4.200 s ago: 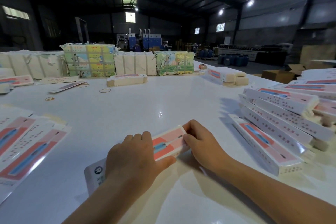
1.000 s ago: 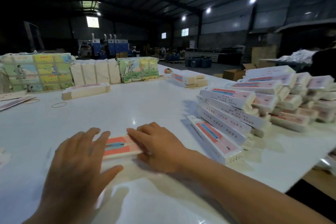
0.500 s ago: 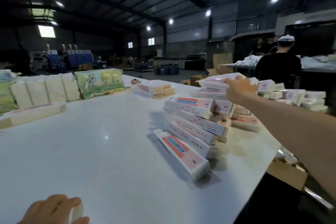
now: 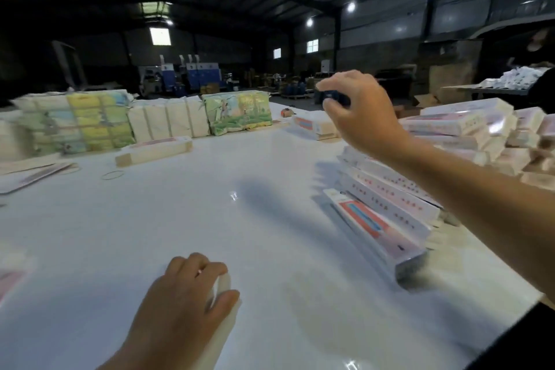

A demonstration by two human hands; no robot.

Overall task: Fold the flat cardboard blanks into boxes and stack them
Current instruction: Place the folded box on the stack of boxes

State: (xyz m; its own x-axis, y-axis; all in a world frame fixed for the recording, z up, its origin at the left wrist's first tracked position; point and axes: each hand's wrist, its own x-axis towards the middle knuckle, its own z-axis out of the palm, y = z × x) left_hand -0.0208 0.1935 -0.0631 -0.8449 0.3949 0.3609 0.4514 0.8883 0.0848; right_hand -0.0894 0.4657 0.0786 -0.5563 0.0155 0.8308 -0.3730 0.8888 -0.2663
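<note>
My left hand [image 4: 183,303] lies on the white table [image 4: 180,219] near its front edge, closed over a folded white box [image 4: 220,288]; only the box's end shows between thumb and fingers. My right hand [image 4: 360,111] hangs in the air above the far right of the table, fingers loosely curled and apart, with nothing clearly in it. Below and right of that arm lies a slanting stack of folded pink-and-white boxes [image 4: 387,207], with more heaped behind [image 4: 468,126]. A blurred flat blank [image 4: 9,279] shows at the left edge.
Wrapped bundles of printed blanks [image 4: 75,120] and plain white bundles [image 4: 168,120] line the far edge. A single folded box [image 4: 153,150], a rubber band [image 4: 112,174] and loose blanks [image 4: 36,174] lie at the left. The table's front right edge [image 4: 510,318] drops off. A person [image 4: 537,48] stands far right.
My right hand has left the box and the stack and swung back up over the table. The view has turned back left. My left hand keeps hold of the folded box.
</note>
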